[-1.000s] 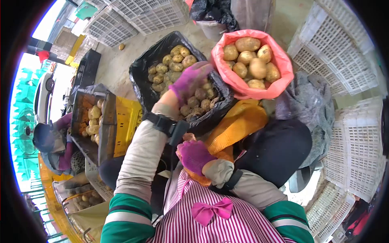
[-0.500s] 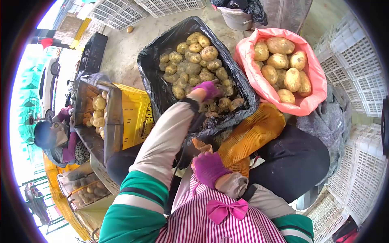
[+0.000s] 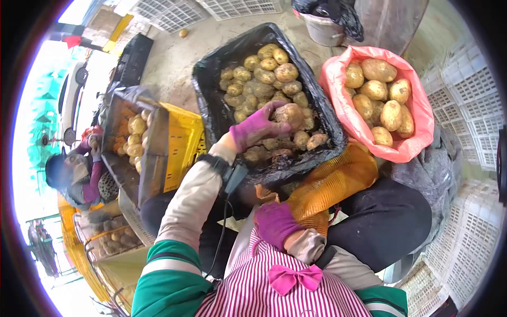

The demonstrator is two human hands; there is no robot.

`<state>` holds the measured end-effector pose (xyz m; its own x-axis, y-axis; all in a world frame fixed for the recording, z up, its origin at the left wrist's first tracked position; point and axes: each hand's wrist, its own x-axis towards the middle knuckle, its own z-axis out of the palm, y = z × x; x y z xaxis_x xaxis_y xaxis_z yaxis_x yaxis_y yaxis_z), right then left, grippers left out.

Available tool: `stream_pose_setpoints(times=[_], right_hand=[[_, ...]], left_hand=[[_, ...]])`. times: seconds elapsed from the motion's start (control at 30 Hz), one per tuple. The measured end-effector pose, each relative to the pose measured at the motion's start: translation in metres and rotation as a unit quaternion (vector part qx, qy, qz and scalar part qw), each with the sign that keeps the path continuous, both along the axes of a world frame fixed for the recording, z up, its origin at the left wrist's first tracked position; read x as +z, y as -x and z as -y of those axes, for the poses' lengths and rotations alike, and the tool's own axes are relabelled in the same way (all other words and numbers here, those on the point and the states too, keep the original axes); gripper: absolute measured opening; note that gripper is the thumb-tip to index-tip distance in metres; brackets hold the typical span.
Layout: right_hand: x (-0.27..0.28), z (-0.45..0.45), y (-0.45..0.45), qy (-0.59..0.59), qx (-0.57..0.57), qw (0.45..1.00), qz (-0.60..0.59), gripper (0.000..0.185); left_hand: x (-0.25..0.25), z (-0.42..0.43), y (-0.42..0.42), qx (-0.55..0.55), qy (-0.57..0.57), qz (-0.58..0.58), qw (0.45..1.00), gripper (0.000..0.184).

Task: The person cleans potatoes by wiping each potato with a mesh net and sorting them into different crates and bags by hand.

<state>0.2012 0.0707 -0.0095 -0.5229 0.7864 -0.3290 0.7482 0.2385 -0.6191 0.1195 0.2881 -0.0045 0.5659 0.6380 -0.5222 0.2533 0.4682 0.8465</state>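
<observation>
My left hand (image 3: 259, 127), in a purple glove, is closed round a large dirt-covered potato (image 3: 288, 117). It is over a crate lined with black plastic (image 3: 211, 113), which holds several potatoes (image 3: 264, 75). Near my lap, my right hand (image 3: 277, 224), also in a purple glove, grips the gathered end of an orange mesh bag (image 3: 338, 177). The mesh lies across towards a pink sack (image 3: 338, 124), which stands open to the right with several cleaner potatoes (image 3: 391, 115) inside.
To the left, a yellow crate (image 3: 182, 142) stands beside a dark-lined bin of potatoes (image 3: 153, 164), with another person (image 3: 84, 177) behind it. White plastic crates (image 3: 465, 232) line the right side. A grey bucket (image 3: 323, 29) stands at the back.
My left hand has come up from among the potatoes and now holds a large one. My right hand keeps its grip on the mesh. The view has shifted.
</observation>
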Motion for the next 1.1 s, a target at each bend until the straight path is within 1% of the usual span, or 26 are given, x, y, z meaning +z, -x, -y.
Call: stream_pose_setpoints(times=[0.03,0.07,0.13,0.17,0.2,0.27,0.3,0.33,0.4,0.43,0.47,0.5,0.53,0.57,0.6,0.67,0.7,0.73,0.8,0.83,0.87,0.93,0.97,1.03,1.07,1.1], right_hand=[[0.003,0.002,0.001,-0.022,0.018,0.999,0.022,0.02],[0.005,0.002,0.003,-0.03,0.03,0.999,0.019,0.02],[0.006,0.002,0.005,-0.016,0.041,0.999,0.023,0.02],[0.004,0.005,0.004,-0.044,0.039,0.998,0.01,0.021],[0.001,0.006,0.006,-0.052,0.052,0.997,0.01,0.021],[-0.003,0.006,0.008,-0.088,-0.01,0.996,0.014,0.021],[-0.003,0.003,0.007,-0.094,-0.041,0.995,-0.005,0.023],[-0.003,-0.002,0.004,-0.079,-0.054,0.995,-0.011,0.024],[-0.005,-0.023,-0.006,-0.036,-0.007,0.999,0.013,0.028],[0.009,-0.025,-0.015,-0.05,-0.043,0.996,-0.054,0.028],[0.024,-0.026,-0.026,-0.065,-0.078,0.987,-0.121,0.028],[0.021,-0.03,-0.032,-0.063,-0.144,0.962,-0.225,0.031],[0.021,-0.033,-0.04,-0.065,-0.136,0.963,-0.222,0.031],[0.031,-0.037,-0.049,-0.065,-0.15,0.957,-0.241,0.031],[0.041,-0.042,-0.057,-0.065,-0.165,0.95,-0.259,0.031],[0.064,-0.051,-0.074,-0.116,-0.14,0.949,-0.256,0.029],[0.091,-0.052,-0.076,-0.088,-0.15,0.933,-0.314,0.029],[0.113,-0.057,-0.079,-0.061,-0.163,0.911,-0.374,0.029],[0.124,-0.057,-0.074,-0.038,-0.173,0.912,-0.37,0.029],[0.127,-0.054,-0.067,0.035,-0.188,0.885,-0.425,0.031],[0.13,-0.053,-0.063,0.108,-0.2,0.85,-0.476,0.032],[0.112,-0.052,-0.059,0.117,-0.181,0.848,-0.485,0.034],[0.106,-0.051,-0.053,0.126,-0.164,0.843,-0.496,0.037],[0.103,-0.047,-0.051,0.178,-0.144,0.84,-0.491,0.041],[0.101,-0.045,-0.049,0.181,-0.145,0.84,-0.491,0.041],[0.1,-0.045,-0.049,0.158,-0.127,0.856,-0.475,0.043]], left_hand=[[0.014,0.011,0.012,0.015,-0.026,0.035,0.999,0.084],[0.025,0.023,0.023,0.027,-0.034,0.032,0.999,0.084],[0.046,0.047,0.044,0.048,-0.105,0.114,0.987,0.085],[0.059,0.061,0.048,0.08,-0.079,0.173,0.979,0.088],[0.071,0.075,0.052,0.091,-0.089,0.173,0.977,0.088],[0.09,0.102,0.061,0.134,-0.069,0.233,0.961,0.089],[0.094,0.116,0.067,0.156,-0.031,0.257,0.953,0.086],[0.094,0.127,0.072,0.164,-0.037,0.26,0.951,0.086],[0.091,0.146,0.079,0.199,0.04,0.359,0.911,0.08],[0.092,0.155,0.084,0.194,0.047,0.384,0.901,0.07],[0.087,0.161,0.09,0.199,0.042,0.388,0.899,0.07],[0.078,0.166,0.096,0.216,0.105,0.444,0.863,0.065],[0.07,0.172,0.101,0.231,0.166,0.497,0.82,0.061],[0.072,0.177,0.099,0.265,0.172,0.504,0.804,0.058],[0.074,0.181,0.1,0.268,0.167,0.509,0.8,0.058],[0.075,0.191,0.102,0.25,0.185,0.529,0.789,0.058],[0.072,0.195,0.109,0.223,0.165,0.504,0.818,0.059],[0.072,0.198,0.109,0.222,0.165,0.509,0.815,0.059],[0.08,0.205,0.108,0.24,0.127,0.44,0.856,0.06],[0.085,0.209,0.107,0.217,0.075,0.431,0.873,0.066],[0.091,0.213,0.105,0.218,0.073,0.434,0.871,0.066],[0.098,0.219,0.101,0.22,0.005,0.352,0.91,0.084],[0.101,0.22,0.101,0.221,0.024,0.349,0.91,0.091],[0.105,0.225,0.102,0.229,0.007,0.33,0.916,0.091],[0.106,0.226,0.102,0.231,-0.01,0.31,0.922,0.091],[0.107,0.227,0.102,0.231,-0.009,0.31,0.922,0.091]])
